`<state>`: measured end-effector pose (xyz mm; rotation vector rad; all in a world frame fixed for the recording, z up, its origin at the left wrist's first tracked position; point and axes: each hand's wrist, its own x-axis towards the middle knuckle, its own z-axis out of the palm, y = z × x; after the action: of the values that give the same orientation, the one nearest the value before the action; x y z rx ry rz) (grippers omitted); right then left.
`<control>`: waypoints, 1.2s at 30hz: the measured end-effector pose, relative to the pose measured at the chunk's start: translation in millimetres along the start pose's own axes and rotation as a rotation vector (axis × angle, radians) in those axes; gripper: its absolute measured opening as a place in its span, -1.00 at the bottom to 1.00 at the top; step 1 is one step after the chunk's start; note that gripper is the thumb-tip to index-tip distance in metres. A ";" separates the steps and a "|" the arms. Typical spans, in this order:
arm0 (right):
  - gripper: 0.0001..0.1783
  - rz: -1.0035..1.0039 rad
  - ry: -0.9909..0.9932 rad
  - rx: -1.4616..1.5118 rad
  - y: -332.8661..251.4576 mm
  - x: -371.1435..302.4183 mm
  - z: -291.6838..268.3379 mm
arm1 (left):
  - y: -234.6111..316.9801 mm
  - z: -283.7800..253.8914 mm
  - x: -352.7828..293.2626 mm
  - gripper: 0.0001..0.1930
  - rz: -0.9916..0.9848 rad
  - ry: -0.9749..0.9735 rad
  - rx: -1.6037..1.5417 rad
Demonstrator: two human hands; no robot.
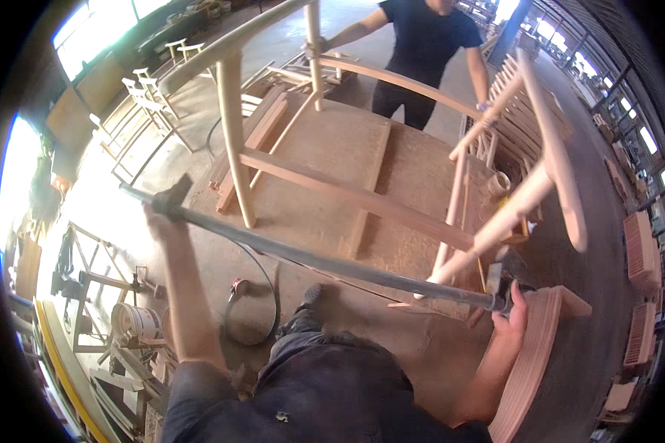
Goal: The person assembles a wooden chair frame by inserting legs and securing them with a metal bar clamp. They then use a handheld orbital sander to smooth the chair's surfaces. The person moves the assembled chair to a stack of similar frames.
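A long grey bar clamp stretches across in front of me, held level in both hands. My left hand is closed round its left end, by a dark jaw. At the other end, beside the second dark jaw, my right hand grips the clamp with the thumb up. Just beyond the bar, an unfinished wooden chair frame rests on a low workbench. Its slatted back is on the right. Across the bench a person in dark clothes has both hands on the frame.
Wooden strips lie on the bench's left side. A stack of curved wooden parts stands by my right forearm. A hose loops over the floor. At left are a white bucket, scrap wood and several chair frames.
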<state>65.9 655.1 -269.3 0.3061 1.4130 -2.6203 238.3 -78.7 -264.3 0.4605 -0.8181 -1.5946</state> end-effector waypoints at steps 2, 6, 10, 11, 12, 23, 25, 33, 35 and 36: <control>-0.57 0.028 0.070 -0.031 -2.7 3.7 7.6 | -35.1 1.9 16.9 -0.56 -0.044 0.099 -0.018; -0.57 0.049 0.299 -0.078 -0.3 14.8 17.4 | -74.7 39.4 28.1 -0.47 -0.178 0.288 0.026; -0.54 0.033 0.320 -0.089 0.3 14.0 26.7 | -110.4 57.4 43.3 -0.47 -0.256 0.360 0.134; -0.55 0.066 0.347 -0.057 0.8 13.0 29.7 | -122.8 56.7 48.4 -0.46 -0.266 0.352 0.141; -0.56 0.051 0.286 -0.062 1.6 8.6 34.6 | -137.0 50.0 50.8 -0.45 -0.276 0.309 0.140; -0.60 0.019 0.312 -0.163 26.3 57.6 22.7 | -161.4 32.3 83.3 -0.32 -0.301 0.135 0.149; -0.67 0.066 0.383 -0.188 21.9 56.3 34.8 | -153.7 52.4 71.8 -0.30 -0.352 0.111 0.208; -0.71 0.038 0.381 -0.154 27.1 71.5 30.9 | -159.3 69.8 48.2 -0.37 -0.341 0.090 0.188; -0.66 -0.004 0.307 -0.064 31.8 71.0 23.0 | -155.3 79.1 32.2 -0.39 -0.362 0.053 0.151; -0.65 -0.050 0.262 -0.013 33.6 72.6 23.6 | -157.5 70.2 38.4 -0.41 -0.399 -0.027 0.116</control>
<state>0.7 614.6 -301.8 0.6420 1.5311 -2.6878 73.4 -94.4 -325.5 0.7213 -0.8800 -1.9278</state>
